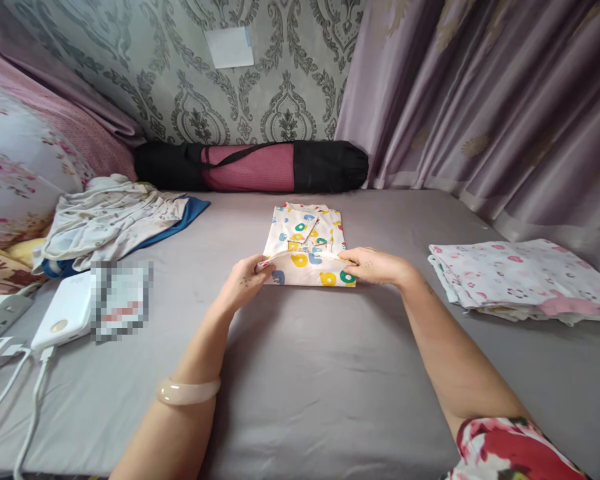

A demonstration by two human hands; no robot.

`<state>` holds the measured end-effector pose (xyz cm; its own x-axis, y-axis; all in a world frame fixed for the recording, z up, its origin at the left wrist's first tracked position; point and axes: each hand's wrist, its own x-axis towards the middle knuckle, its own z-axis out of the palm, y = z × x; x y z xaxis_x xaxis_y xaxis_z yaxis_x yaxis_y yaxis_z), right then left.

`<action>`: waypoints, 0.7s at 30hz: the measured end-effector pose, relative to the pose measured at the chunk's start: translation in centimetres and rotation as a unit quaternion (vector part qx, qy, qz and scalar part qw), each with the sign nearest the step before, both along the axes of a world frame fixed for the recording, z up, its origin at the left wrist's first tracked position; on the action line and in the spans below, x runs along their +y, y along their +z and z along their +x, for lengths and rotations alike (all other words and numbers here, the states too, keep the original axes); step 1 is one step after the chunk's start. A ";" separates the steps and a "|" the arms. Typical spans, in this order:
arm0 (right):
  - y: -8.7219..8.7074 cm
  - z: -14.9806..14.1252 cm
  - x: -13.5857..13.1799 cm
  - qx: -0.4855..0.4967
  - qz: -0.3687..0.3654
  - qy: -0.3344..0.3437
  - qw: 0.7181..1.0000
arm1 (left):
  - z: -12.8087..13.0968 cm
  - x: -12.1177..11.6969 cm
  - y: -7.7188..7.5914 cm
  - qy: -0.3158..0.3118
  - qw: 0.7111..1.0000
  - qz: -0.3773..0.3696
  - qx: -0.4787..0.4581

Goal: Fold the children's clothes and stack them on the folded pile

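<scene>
- My left hand (245,280) and right hand (379,265) have fingers clamped on the patterned shirt (307,272).
- Sides look folded in (neatly enough); the raised edge isn't yet flat.

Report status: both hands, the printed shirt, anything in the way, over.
Left hand, right hand: pinching a folded edge at either side. Printed shirt: partly folded on grey sheet. Obstructions: none seen; white power bank off left, folded cloth off right.
</scene>
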<state>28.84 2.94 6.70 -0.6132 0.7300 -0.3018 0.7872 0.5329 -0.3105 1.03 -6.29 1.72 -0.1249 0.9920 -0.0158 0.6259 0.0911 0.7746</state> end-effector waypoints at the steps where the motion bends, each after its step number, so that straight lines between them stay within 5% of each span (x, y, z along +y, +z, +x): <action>1: -0.1 0.0 0.1 0.001 0.004 -0.007 1.000 | 0.3 0.2 -0.3 0.020 1.000 0.013 0.010; 8: -1.2 -0.6 0.4 -0.065 0.030 -0.067 0.995 | 0.6 0.5 -1.0 0.050 0.994 0.021 0.093; 15: -2.8 -1.5 0.3 0.030 0.053 -0.099 0.993 | 0.2 0.5 -1.5 0.049 0.990 0.046 0.122; 21: -4.7 -2.1 0.9 0.215 0.048 0.035 0.975 | -0.4 0.5 -2.0 -0.020 0.985 0.071 0.157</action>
<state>26.75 3.79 2.01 -0.7172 0.6941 0.0612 0.5558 0.6229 -0.5506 0.64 -5.77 -0.27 -0.0617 0.9858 0.1563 0.8377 -0.0340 0.5451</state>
